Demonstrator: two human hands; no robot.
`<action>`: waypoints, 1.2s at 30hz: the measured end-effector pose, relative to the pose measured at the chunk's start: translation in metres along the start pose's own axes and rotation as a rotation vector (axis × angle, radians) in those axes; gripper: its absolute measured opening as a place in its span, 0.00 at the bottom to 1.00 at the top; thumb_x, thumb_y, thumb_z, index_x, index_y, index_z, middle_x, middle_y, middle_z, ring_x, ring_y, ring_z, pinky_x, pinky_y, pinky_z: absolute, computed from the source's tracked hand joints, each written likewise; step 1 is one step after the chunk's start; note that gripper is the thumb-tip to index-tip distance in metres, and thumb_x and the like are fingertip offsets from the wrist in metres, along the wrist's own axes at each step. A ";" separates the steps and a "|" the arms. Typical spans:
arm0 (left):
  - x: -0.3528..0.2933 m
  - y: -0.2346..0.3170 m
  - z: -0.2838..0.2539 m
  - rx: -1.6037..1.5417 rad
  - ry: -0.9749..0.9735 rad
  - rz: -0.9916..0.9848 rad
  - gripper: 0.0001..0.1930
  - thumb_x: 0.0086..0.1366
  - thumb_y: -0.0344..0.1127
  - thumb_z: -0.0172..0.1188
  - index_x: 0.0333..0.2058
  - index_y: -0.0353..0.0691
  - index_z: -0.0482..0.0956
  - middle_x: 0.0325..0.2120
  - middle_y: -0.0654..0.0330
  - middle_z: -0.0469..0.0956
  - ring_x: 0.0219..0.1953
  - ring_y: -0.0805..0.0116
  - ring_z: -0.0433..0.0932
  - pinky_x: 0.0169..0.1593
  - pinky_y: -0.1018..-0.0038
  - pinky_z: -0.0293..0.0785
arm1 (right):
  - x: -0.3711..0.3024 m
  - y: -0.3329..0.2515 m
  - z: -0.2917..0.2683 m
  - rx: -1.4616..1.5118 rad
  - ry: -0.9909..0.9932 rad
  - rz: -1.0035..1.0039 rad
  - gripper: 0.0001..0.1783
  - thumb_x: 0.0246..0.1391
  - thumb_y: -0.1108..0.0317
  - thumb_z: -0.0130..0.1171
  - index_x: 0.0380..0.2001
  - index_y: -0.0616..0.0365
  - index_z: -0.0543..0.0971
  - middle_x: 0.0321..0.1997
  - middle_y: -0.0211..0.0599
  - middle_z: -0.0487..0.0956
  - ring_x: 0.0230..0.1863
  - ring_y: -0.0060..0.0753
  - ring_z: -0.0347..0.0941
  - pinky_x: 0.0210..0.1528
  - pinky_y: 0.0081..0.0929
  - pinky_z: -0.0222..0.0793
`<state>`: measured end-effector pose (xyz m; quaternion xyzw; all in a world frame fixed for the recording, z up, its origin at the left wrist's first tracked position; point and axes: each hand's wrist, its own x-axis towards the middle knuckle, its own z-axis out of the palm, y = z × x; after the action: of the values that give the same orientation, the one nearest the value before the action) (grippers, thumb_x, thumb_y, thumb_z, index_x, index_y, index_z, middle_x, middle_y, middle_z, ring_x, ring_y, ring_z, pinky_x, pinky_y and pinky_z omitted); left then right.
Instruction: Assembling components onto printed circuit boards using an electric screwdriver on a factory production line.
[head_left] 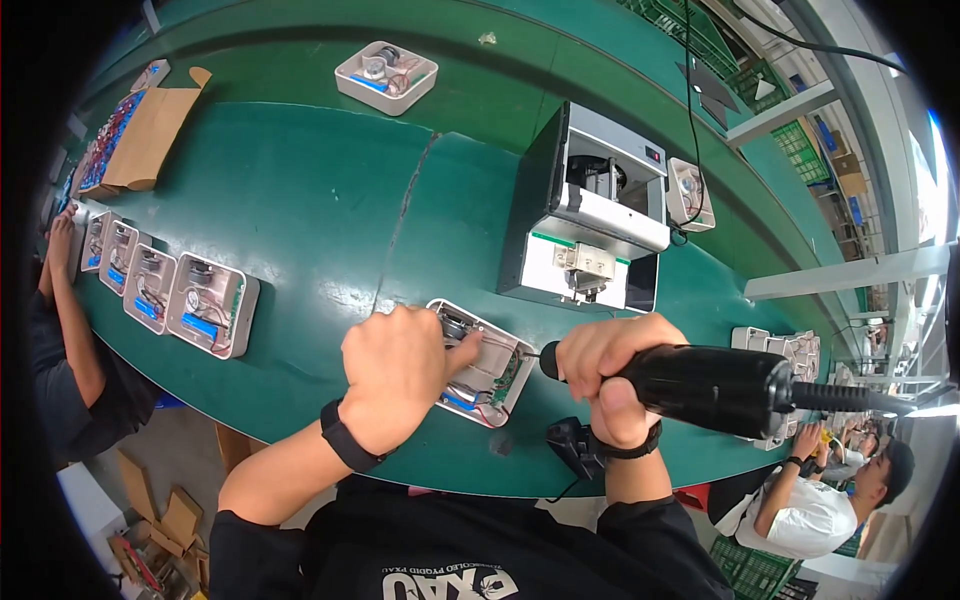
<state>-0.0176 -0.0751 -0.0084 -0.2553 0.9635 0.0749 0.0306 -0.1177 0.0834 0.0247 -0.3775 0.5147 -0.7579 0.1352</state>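
Note:
In front of me lies a white plastic housing (486,378) with its inside facing up. It contains a round dark part (452,325), a blue cylindrical cell (459,401), a green circuit board (512,375) and thin wires. My left hand (395,375) is closed at the housing's left side, its thumb reaching inside; the other fingertips are hidden. In my right hand (622,365) is a black electric screwdriver (710,385), held nearly level. Its thin bit points left to the housing's right edge near the board; whether the tip touches a screw is too small to tell.
A grey-black machine (590,215) stands beyond my right hand. Several similar housings (245,310) line up at left, near a cardboard box (155,135). Another housing (388,80) sits at the back. A small black device (575,447) rests by my right wrist. Co-workers (815,500) are at both sides.

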 end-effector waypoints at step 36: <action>-0.019 0.011 0.028 -0.319 0.105 0.323 0.54 0.45 0.57 0.75 0.67 0.36 0.62 0.45 0.51 0.70 0.47 0.54 0.69 0.47 0.62 0.66 | 0.012 -0.023 -0.011 -0.032 0.015 -0.026 0.17 0.56 0.57 0.60 0.30 0.56 0.66 0.16 0.31 0.67 0.15 0.27 0.63 0.23 0.31 0.65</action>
<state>-0.0054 -0.0521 -0.0325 -0.1028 0.9681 0.2168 -0.0727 -0.1294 0.0936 0.0483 -0.3806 0.5227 -0.7540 0.1157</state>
